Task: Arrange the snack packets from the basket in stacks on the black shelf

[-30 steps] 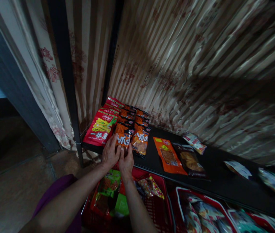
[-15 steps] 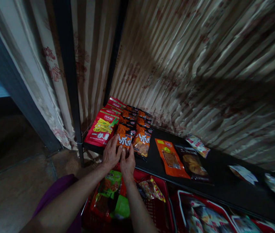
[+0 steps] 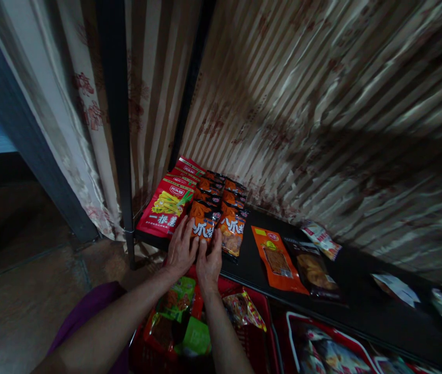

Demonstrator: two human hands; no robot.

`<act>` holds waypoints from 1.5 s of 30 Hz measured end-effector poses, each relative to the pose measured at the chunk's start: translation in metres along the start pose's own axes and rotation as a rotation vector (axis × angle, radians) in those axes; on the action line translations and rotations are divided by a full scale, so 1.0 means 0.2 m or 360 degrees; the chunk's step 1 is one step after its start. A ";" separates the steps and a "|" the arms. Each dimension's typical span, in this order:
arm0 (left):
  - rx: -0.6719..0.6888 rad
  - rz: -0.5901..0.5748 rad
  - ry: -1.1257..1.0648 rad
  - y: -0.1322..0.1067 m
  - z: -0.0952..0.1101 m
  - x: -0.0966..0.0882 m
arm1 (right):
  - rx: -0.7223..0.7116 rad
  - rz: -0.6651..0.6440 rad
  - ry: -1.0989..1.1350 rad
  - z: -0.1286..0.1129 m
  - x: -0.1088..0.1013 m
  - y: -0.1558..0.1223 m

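Observation:
My left hand (image 3: pixel 181 249) and my right hand (image 3: pixel 210 259) rest side by side on the near end of an orange-and-black snack packet (image 3: pixel 203 224) at the front of a row of like packets on a black shelf (image 3: pixel 361 306). Both hands lie with fingers stretched over the packet's lower edge, the left one flat, the right one lightly bent. A second row of the same orange packets (image 3: pixel 233 228) lies just right of it. Red packets with a yellow-green picture (image 3: pixel 166 206) are stacked to the left.
An orange flat packet (image 3: pixel 277 258) and a dark packet (image 3: pixel 314 270) lie further right on the shelf, with small loose packets (image 3: pixel 321 238) beyond. Below are red baskets (image 3: pixel 252 337) holding mixed snacks. A black shelf post (image 3: pixel 117 119) and striped curtain (image 3: pixel 322 104) stand behind.
My hands have slid slightly forward and right along the orange packet; the view has shifted a little. The packets on the shelf stay in their places.

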State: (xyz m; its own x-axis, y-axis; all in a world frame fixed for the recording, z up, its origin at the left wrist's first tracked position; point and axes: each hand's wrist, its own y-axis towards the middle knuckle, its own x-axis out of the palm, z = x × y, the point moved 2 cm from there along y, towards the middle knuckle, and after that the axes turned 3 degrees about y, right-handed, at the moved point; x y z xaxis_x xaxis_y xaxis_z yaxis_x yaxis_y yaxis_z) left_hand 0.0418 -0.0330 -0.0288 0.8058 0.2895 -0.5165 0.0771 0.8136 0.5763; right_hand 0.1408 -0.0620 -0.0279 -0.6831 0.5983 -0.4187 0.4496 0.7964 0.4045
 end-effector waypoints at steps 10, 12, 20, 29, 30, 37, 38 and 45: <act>0.0026 -0.0028 0.0029 0.00 0.01 0.00 | -0.0150 0.0077 -0.0142 -0.06 -0.05 0.19; 0.0034 -0.0040 0.0035 0.00 0.02 0.00 | -0.0238 0.0090 -0.0206 -0.08 -0.06 0.25; 0.0048 -0.0055 0.0069 -0.01 0.02 0.00 | -0.0239 -0.0003 -0.0188 -0.10 -0.03 0.37; 0.0030 -0.0081 0.0088 -0.01 0.01 0.01 | -0.0230 -0.0030 -0.0188 -0.11 0.00 0.37; 0.0034 -0.0079 0.0092 -0.01 0.01 0.01 | -0.0243 -0.0033 -0.0197 -0.11 0.00 0.37; 0.0040 -0.0060 0.0110 0.00 0.02 0.02 | -0.0257 -0.0076 -0.0218 -0.11 -0.02 0.41; 0.0039 -0.0065 0.0109 0.00 0.02 0.02 | -0.0253 -0.0078 -0.0212 -0.11 -0.02 0.41; 0.0016 -0.0061 0.0107 0.02 0.02 0.03 | -0.0263 -0.0021 -0.0174 -0.10 0.01 0.42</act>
State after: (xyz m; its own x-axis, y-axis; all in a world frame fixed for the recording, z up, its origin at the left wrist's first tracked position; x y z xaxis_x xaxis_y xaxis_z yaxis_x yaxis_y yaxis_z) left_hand 0.0487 -0.0299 -0.0274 0.7609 0.2918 -0.5795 0.1132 0.8198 0.5614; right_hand 0.1660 0.0047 0.0209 -0.6176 0.6009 -0.5074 0.3342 0.7846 0.5223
